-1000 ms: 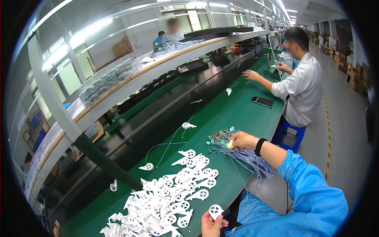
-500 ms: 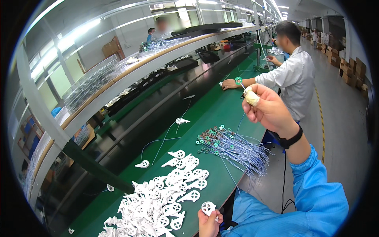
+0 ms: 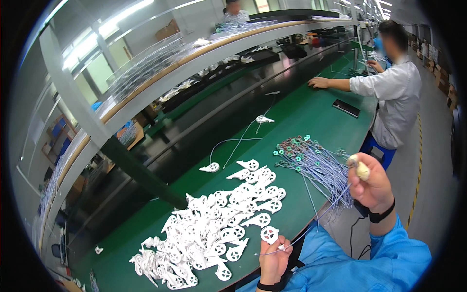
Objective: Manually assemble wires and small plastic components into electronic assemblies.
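My left hand (image 3: pixel 275 260), low in the middle, grips a white plastic piece (image 3: pixel 269 235) with a round, spoked head. A thin pale cable (image 3: pixel 265 253) crosses that hand's fingers, its free end pointing left. Whether it passes through the piece cannot be made out. Raised on the right, my right hand (image 3: pixel 372 187) is closed in a pinch, with yellowish covers on its fingertips. The cable appears to run up to these fingers; the end inside them is hidden. Close by on its left lies a bundle of blue-grey cables (image 3: pixel 323 170) with green and brown rings.
A large heap of white plastic pieces (image 3: pixel 209 228) covers the near green bench (image 3: pixel 296 214). Farther back are two cabled pieces (image 3: pixel 210 167) and a dark flat object (image 3: pixel 346 108). A shelf post (image 3: pixel 141 170) slants down at left. A co-worker (image 3: pixel 396 92) sits at right.
My right hand has come down and toward me, and the green ring seen at its fingertips is now hidden. A cable now lies across my left hand. The view has shifted.
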A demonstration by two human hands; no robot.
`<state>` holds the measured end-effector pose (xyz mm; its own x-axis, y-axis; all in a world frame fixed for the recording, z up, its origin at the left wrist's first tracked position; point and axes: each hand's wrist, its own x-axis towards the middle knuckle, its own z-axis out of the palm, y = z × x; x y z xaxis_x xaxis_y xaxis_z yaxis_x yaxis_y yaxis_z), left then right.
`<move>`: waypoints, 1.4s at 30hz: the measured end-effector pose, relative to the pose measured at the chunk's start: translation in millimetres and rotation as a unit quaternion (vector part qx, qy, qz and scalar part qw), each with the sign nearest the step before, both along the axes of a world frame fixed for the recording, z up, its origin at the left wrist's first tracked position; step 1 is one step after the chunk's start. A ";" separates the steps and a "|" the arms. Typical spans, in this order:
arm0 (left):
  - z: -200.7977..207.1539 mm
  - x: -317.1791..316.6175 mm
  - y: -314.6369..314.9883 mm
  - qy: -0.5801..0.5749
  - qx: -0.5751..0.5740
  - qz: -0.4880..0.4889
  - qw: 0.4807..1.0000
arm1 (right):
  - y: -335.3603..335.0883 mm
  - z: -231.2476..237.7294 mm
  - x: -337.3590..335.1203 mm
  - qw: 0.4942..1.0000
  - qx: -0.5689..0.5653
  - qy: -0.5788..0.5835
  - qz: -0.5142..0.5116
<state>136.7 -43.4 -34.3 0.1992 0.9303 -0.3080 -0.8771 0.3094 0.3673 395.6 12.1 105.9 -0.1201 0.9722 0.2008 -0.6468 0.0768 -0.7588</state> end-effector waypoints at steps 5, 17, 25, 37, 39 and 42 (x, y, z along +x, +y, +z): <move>-0.2 -16.2 -16.8 0.078 0.028 0.055 0.995 | -5.7 -18.0 23.2 0.998 0.031 0.033 -0.041; 22.5 -19.2 -55.6 0.470 0.121 0.163 0.859 | -10.6 -46.7 -43.7 0.989 -0.018 0.130 0.073; 75.1 -20.5 -132.8 0.525 0.101 0.190 0.824 | -51.8 -91.5 -153.3 0.871 -0.136 0.170 0.440; 71.6 -23.1 -140.8 0.393 -0.091 0.112 0.908 | -39.7 -111.3 -153.1 0.864 -0.196 0.144 0.441; 55.5 -23.4 -125.1 0.356 -0.079 0.118 0.923 | -36.6 -114.9 -147.1 0.889 -0.112 0.125 0.426; 40.8 -22.8 -102.5 0.365 -0.045 0.099 0.925 | -29.2 -115.9 -132.9 0.922 -0.039 0.034 0.384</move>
